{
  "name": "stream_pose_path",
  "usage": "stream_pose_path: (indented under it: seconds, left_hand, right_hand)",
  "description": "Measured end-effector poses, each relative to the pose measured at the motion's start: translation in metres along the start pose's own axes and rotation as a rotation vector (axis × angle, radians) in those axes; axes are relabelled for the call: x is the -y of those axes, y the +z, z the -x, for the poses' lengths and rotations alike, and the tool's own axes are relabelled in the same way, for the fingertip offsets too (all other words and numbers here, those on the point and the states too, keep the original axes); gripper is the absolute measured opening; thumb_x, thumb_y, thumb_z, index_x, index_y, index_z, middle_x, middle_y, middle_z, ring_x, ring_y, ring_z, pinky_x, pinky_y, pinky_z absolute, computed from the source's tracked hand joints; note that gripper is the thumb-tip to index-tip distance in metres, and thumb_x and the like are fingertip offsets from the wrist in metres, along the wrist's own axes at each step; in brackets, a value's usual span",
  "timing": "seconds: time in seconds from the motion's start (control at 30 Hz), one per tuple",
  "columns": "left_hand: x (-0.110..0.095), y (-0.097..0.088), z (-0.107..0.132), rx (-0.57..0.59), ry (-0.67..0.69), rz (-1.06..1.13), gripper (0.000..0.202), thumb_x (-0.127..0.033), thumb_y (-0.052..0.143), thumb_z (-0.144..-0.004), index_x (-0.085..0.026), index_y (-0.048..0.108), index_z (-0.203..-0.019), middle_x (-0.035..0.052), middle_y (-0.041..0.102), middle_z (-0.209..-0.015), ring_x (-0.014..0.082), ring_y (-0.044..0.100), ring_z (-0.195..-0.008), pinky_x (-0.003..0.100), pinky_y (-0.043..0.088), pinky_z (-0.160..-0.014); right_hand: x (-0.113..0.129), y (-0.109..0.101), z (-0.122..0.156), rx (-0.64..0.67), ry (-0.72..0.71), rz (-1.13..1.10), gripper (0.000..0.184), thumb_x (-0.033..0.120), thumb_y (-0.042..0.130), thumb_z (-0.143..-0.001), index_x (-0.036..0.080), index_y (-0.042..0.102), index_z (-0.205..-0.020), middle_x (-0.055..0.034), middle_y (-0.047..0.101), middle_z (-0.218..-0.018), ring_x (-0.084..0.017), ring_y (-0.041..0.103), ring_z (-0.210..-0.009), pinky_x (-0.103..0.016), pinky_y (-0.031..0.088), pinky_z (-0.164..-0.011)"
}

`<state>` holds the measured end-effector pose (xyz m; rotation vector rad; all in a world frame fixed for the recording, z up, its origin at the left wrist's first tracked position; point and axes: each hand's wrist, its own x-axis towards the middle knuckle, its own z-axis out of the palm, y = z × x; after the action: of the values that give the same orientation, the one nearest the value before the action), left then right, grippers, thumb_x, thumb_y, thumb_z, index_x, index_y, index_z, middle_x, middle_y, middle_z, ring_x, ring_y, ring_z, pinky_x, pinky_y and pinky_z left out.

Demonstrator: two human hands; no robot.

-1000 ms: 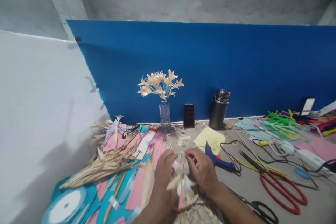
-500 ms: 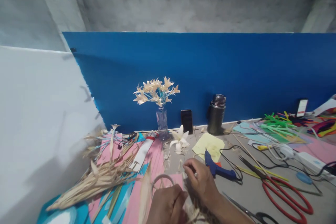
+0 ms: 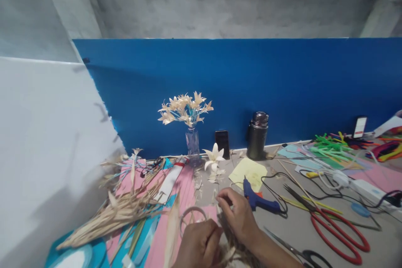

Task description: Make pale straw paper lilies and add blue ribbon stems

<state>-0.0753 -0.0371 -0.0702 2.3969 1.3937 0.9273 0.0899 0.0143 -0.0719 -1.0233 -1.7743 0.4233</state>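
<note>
As the right hand (image 3: 238, 215) brings thumb and forefinger together, its grip pinches the thin stem of a cream flower (image 3: 214, 157); the bloom stands upright just beyond the fingertips, near the vase (image 3: 192, 140). Petals: pointed, spread star-like, smooth. Left hand (image 3: 201, 243): fingers curled inward, tips hidden; I cannot tell whether its grip holds anything. A narrow ring (image 3: 192, 208) shows behind its knuckles, partly covered, contact unclear.

Husks (image 3: 119, 217): dry, straw-coloured, fibrous, heaped at left over pink and blue sheets. Vase: clear, narrow, bearing pale blooms (image 3: 185, 109). Flask (image 3: 257, 140): dark cylinder, shiny cap. Glue gun (image 3: 266, 204): blue, on the grey worktop (image 3: 295, 226).

Marks on the far-right phone (image 3: 360, 127) are too small to read. Lower edge cuts off the spool (image 3: 72, 258) and black-handled scissors (image 3: 295, 251).
</note>
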Motion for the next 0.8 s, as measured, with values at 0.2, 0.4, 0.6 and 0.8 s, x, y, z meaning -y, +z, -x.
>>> stream_pose_path:
  seconds: [0.2, 0.4, 0.6, 0.8]
  left_hand:
    - [0.003, 0.006, 0.002, -0.033, -0.084, 0.127, 0.035, -0.029, 0.045, -0.095, -0.019, 0.059, -0.064, 0.0036, 0.064, -0.057, 0.0151, 0.059, -0.054, 0.026, 0.038, -0.053]
    - [-0.017, -0.038, -0.019, -0.386, -0.423, 0.547, 0.048, -0.042, 0.067, -0.083, -0.02, 0.061, -0.125, 0.0063, 0.069, -0.096, 0.0192, 0.066, -0.078, 0.03, 0.056, -0.065]
    - [-0.053, -0.096, -0.064, -0.475, -0.343, 0.491, 0.057, -0.04, 0.078, -0.071, -0.018, 0.066, -0.123, 0.0094, 0.069, -0.106, 0.0223, 0.065, -0.093, 0.034, 0.054, -0.081]
    - [-0.055, -0.089, -0.094, -0.54, -0.262, 0.524, 0.031, -0.039, 0.074, -0.075, -0.015, 0.073, -0.094, 0.0048, 0.069, -0.085, 0.0159, 0.061, -0.074, 0.026, 0.049, -0.067]
  right_hand:
    - [0.002, -0.001, -0.001, -0.006, 0.009, -0.011, 0.013, 0.019, 0.054, -0.092, 0.021, 0.062, -0.083, -0.0005, 0.069, -0.073, -0.016, 0.065, -0.065, -0.025, 0.048, -0.063]
    - [0.004, -0.002, -0.003, -0.025, 0.017, -0.003, 0.013, 0.02, 0.054, -0.092, 0.021, 0.063, -0.083, -0.001, 0.069, -0.073, -0.017, 0.066, -0.066, -0.025, 0.046, -0.06]
    - [0.004, 0.0, -0.002, -0.039, 0.002, 0.022, 0.014, 0.018, 0.054, -0.091, 0.021, 0.061, -0.079, 0.0006, 0.068, -0.069, -0.016, 0.063, -0.062, -0.026, 0.045, -0.061]
    - [0.004, -0.001, -0.001, -0.016, 0.008, 0.01, 0.014, 0.018, 0.054, -0.09, 0.021, 0.061, -0.079, 0.0001, 0.068, -0.07, -0.017, 0.064, -0.064, -0.025, 0.046, -0.063]
